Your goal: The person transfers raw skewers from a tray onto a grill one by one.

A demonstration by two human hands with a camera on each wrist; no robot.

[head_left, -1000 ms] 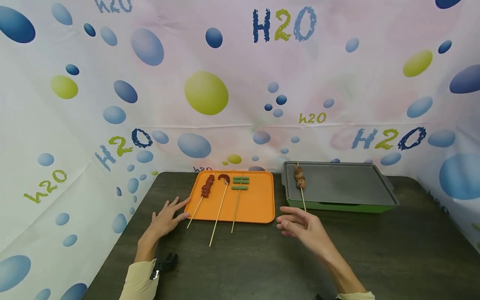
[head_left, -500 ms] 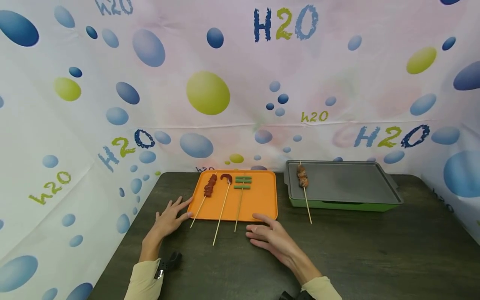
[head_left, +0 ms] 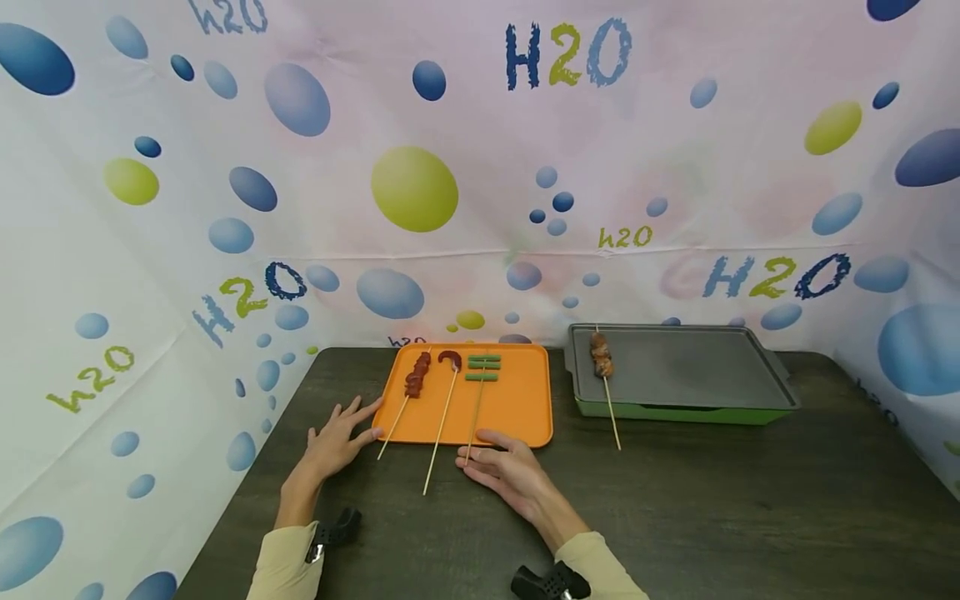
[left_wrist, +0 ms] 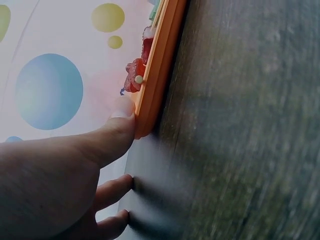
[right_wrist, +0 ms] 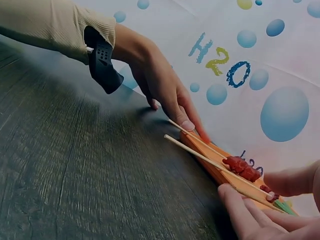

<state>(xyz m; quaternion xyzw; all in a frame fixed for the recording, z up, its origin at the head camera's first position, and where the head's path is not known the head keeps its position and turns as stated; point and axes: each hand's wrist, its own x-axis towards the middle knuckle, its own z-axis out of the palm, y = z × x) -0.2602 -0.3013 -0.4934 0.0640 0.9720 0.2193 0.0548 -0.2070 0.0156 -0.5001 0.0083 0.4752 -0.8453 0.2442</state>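
Note:
An orange tray [head_left: 517, 408] bears three skewers whose sticks stick out over its front edge. On the left is a skewer of red meat chunks [head_left: 417, 375]. The middle skewer has a curled dark red piece [head_left: 451, 358]. The third skewer carries green vegetable sticks [head_left: 482, 377]. My left hand [head_left: 330, 446] touches the tray's left edge, its fingers spread; in the left wrist view the thumb [left_wrist: 117, 125] lies against the tray's corner. My right hand [head_left: 510, 475] is around the lower end of the green skewer's stick, thumb and fingers apart, as the right wrist view also shows.
Right of the tray stands a green grill with a grey flat top [head_left: 697, 358]. A browned meat skewer [head_left: 602, 357] lies at its left end, stick pointing to the front. A printed sheet [head_left: 480, 283] hangs behind the dark table [head_left: 712, 500].
My right hand has moved left, from the grilled skewer's stick to the green skewer's stick at the tray's front. My left hand stays at the tray's left edge.

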